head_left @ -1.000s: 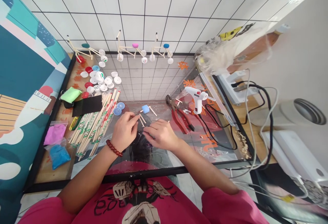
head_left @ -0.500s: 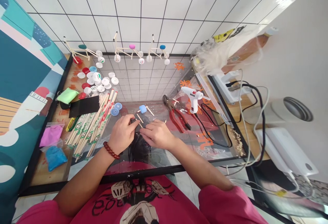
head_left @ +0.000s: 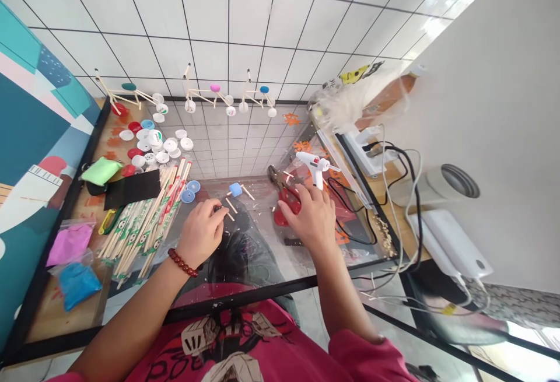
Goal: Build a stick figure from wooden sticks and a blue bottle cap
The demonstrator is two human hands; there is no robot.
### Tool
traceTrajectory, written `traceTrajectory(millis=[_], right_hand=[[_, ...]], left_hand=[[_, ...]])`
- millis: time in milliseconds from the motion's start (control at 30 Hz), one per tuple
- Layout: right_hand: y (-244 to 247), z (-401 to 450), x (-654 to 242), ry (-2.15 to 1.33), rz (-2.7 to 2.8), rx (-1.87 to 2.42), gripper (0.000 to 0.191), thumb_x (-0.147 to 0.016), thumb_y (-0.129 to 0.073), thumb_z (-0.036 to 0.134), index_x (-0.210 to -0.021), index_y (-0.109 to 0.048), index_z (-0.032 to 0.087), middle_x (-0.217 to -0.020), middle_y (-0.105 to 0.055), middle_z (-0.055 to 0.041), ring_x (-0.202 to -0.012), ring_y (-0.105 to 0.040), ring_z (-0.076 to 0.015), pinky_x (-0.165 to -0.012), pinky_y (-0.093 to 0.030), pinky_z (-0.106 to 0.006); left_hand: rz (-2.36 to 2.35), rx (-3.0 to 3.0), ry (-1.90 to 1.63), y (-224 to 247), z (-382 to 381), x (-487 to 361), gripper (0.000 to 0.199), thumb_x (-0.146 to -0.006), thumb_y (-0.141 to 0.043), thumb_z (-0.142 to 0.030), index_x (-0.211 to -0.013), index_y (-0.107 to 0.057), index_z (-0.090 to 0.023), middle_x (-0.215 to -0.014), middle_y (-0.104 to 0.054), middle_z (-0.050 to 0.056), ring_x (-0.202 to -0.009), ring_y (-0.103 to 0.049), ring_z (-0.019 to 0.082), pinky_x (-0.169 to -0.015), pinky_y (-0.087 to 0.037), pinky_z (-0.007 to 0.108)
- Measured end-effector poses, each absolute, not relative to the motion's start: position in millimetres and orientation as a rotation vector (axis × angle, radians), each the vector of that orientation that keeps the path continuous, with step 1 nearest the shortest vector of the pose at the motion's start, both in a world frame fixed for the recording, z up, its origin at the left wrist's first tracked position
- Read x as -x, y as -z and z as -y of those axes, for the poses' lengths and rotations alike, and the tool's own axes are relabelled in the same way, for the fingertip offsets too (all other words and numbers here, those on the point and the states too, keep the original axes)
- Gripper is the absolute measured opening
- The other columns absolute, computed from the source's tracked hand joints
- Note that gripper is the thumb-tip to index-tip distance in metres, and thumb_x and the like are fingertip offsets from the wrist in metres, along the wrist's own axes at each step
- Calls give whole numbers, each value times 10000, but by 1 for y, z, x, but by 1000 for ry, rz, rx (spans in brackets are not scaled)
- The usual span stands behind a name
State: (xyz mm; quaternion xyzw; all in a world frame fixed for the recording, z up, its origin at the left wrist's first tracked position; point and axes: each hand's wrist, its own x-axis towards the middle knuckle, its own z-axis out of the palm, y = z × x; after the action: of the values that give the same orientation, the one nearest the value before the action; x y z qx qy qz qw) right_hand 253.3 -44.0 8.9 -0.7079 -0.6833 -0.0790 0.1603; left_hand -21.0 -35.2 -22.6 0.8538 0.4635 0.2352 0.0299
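Observation:
My left hand [head_left: 202, 231] is closed, its thumb and forefinger together at the end of a short wooden stick [head_left: 230, 216]; a small dark bit shows between the fingers. Another short stick [head_left: 231, 205] lies just beyond. Near these is a blue clay block [head_left: 235, 189] with sticks attached. My right hand [head_left: 314, 217] is open with fingers spread, over the red-handled pliers [head_left: 276, 177], whose handles it partly covers. I cannot tell whether it touches them. Behind its fingertips stands a white glue gun [head_left: 311, 164].
Bundled chopsticks [head_left: 140, 233], bottle caps [head_left: 161, 147] and blue caps [head_left: 188, 196] lie on the left. Bags of pink clay [head_left: 72, 244] and blue clay [head_left: 79, 284] sit at the left edge. Stick models [head_left: 210, 93] stand along the back. Cables [head_left: 350, 236] and a power strip [head_left: 371, 157] are right.
My right hand has left the short sticks beside my left hand and moved right to the pliers, its fingers spreading. My left hand stays by the sticks. The whole view has shifted slightly.

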Motion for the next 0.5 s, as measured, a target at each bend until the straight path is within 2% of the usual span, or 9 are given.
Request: traceTrajectory(millis=[133,267,333,433,500], right_hand=[[9,53,-249,102,1962,2113,499,-874,-646,416,-1270,-599,117,-1182,-654,-189,-1041,-600,-333,-862,-462,-425],[12,51,-245,-28,1930,2136,550,-866,-650,487,-1265,-608,111,-1139,-661,-185,-990,-634,-310,-828,-486,-386],[8,46,-250,-91,1939,2138,482,-920,-587,475,-1253,-623,130,-1131,-677,-165,-972,-650,-287,-798,-483,-352],[-3,31,-262,-160,1916,2209,334,-993,-464,324,-1195,-669,155,-1099,-714,-129,-938,-673,-243,-771,-461,-307],[-9,16,-266,-180,1929,2302,310,-987,-448,267,-1102,-719,170,-1039,-742,-120,-925,-682,-238,-762,-447,-299]], left_hand=[[-1434,-2645,-732,22,35,20,273,-861,-532,-52,-1039,-709,-159,-1065,-652,122,-923,-615,253,-821,-534,401],[-1435,-2670,-728,21,34,20,278,-856,-527,-45,-1031,-712,-157,-1050,-651,122,-898,-605,250,-804,-529,395],[-1434,-2675,-720,21,34,20,282,-854,-530,-45,-1040,-713,-153,-1053,-650,124,-901,-603,253,-804,-529,397],[-1431,-2672,-704,23,34,21,288,-852,-534,-49,-1053,-712,-153,-1070,-649,129,-923,-602,261,-816,-529,405],[-1433,-2664,-698,23,35,21,292,-853,-530,-51,-1056,-711,-158,-1076,-651,128,-936,-602,265,-827,-528,411]])
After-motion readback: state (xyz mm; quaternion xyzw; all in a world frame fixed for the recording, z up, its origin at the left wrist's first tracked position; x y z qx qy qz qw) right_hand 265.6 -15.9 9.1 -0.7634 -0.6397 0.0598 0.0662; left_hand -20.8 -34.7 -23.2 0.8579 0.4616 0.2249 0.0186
